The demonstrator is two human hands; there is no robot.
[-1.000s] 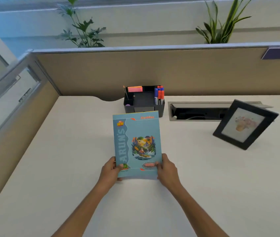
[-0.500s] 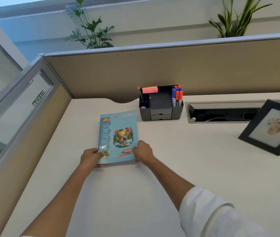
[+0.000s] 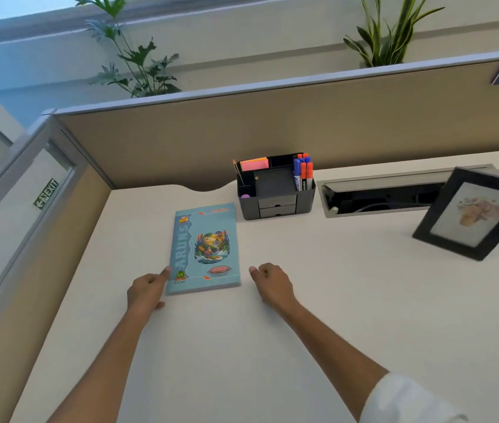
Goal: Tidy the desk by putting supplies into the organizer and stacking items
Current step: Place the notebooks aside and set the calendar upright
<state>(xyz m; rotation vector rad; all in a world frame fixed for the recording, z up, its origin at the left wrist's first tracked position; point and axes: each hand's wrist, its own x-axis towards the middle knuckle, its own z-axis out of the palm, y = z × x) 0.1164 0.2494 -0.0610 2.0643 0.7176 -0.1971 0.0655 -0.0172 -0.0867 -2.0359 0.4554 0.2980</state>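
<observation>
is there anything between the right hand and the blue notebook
Nothing visible. The right hand sits just right of the blue illustrated notebook, with only bare white desk between them. The left hand touches the notebook's left edge.

Off-white surface (image 3: pixel 333 300), bounded at the rear by a tan fabric partition (image 3: pixel 272 129) capped with a grey rail. A second partition with a glazed upper panel (image 3: pixel 13 215) is set along the left side; a green EXIT sticker (image 3: pixel 46 193) is fixed to the glass. A recessed cable tray (image 3: pixel 379 196) with raised lid is let into the surface near the rear partition. Two leafy plants (image 3: pixel 132 56) (image 3: pixel 388 32) are seen behind the partition, against a pale wall (image 3: pixel 257 41). Soft, even light throughout.
</observation>
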